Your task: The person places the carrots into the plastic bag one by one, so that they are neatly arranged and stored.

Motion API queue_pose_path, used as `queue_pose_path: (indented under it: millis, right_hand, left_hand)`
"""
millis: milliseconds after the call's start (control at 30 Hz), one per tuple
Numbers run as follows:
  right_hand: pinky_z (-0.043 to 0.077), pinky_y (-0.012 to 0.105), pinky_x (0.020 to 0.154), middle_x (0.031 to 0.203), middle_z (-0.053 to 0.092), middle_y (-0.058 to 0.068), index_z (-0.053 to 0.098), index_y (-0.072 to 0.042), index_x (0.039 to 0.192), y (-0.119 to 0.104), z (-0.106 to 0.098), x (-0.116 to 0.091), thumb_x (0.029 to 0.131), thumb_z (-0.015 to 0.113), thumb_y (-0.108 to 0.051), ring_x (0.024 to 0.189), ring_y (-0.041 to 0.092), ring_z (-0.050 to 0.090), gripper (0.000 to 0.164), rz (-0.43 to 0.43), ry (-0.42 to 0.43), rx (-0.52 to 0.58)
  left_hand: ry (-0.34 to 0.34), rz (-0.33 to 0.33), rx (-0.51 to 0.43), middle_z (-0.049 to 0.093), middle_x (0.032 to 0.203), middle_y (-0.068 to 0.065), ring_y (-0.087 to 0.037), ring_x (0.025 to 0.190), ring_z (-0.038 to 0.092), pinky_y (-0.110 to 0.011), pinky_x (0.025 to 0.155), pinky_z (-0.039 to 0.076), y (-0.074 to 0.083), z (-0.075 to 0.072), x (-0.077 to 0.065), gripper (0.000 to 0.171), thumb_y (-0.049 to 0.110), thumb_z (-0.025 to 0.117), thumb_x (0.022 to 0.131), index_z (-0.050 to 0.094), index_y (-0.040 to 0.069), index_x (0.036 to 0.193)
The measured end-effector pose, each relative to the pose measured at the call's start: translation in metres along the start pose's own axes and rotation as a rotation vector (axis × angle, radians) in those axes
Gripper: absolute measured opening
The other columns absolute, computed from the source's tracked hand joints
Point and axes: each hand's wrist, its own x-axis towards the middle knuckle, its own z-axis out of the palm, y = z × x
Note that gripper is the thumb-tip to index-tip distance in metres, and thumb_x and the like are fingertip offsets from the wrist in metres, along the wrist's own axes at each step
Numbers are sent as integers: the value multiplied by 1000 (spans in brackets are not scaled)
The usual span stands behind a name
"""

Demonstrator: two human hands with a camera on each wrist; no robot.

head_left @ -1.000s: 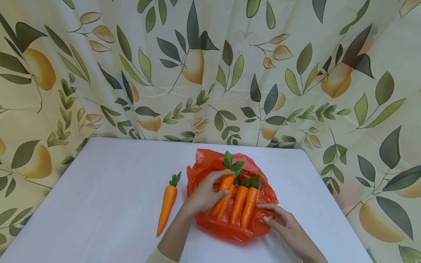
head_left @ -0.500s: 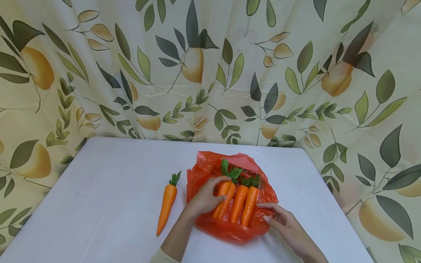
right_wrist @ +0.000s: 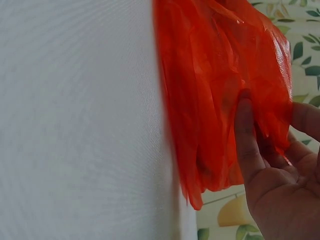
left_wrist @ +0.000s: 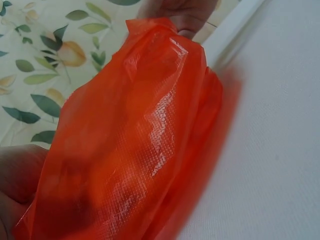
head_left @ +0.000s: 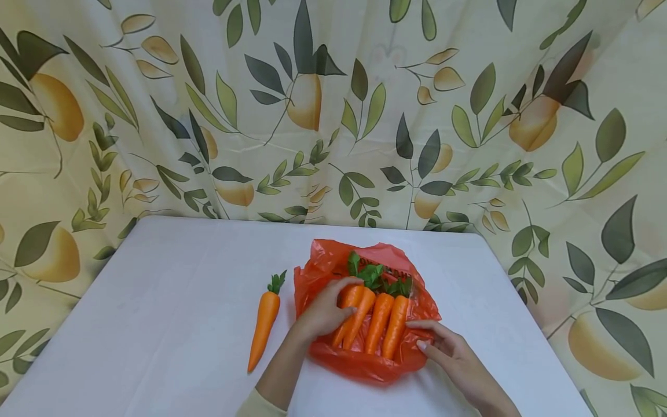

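An orange-red plastic bag [head_left: 367, 373] lies spread open with several carrots in it, their green tops toward the back. My left hand [head_left: 324, 310] reaches over the bag's left side and holds the leftmost carrot [head_left: 352, 295], fingers over its upper end and thumb at its right. Right beside that lies a second carrot [head_left: 365, 307]; two more carrots [head_left: 395, 327] lie to the right. At the bag's right rim, my right hand [head_left: 455, 354] pinches the plastic. In the right wrist view, the right thumb and fingers [right_wrist: 245, 135] stand on both sides of the crumpled bag [right_wrist: 215, 100].
A single carrot [head_left: 264, 324] with a leafy top lies on the white table [head_left: 177, 301], left of the bag and beside the left forearm. Behind the table hangs a curtain [head_left: 333, 156] printed with leaves and fruit.
My left hand has lowered its carrot and shifted it slightly left, so it lies alongside the others in the bag. The right hand stays at the bag's rim.
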Motion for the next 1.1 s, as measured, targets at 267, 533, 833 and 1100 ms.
queue_pose_path:
  millis: [267,533,833,1100]
  right_hand:
    - [51,27,97,149,50,21,54,-3,145,1,0,-1,106,61,-19,123,8,57,43,-25,-8,-7]
    - [52,27,96,147,52,22,54,-2,145,1,1,-1,106,61,-19,122,9,58,43,-32,-5,-14]
    - [51,27,96,147,51,22,55,-1,144,0,2,-1,106,61,-19,122,8,58,42,-41,3,-19]
    - [51,26,96,147,51,22,55,-1,143,0,1,-2,106,61,-19,122,8,58,42,-41,5,-23]
  left_hand:
    - [21,-9,36,55,141,-6,-32,123,55,-59,103,47,-5,-1,1,53,0,67,97,59,26,142]
    - [15,-8,44,53,144,-8,-34,127,54,-60,104,45,-5,0,2,53,-2,68,97,59,25,142]
    - [18,-9,47,54,143,-9,-34,125,54,-60,103,46,-6,-2,3,52,-3,67,96,60,23,141]
    - [29,-21,55,55,141,-9,-35,125,54,-60,103,47,-2,-2,2,51,-3,67,96,61,22,140]
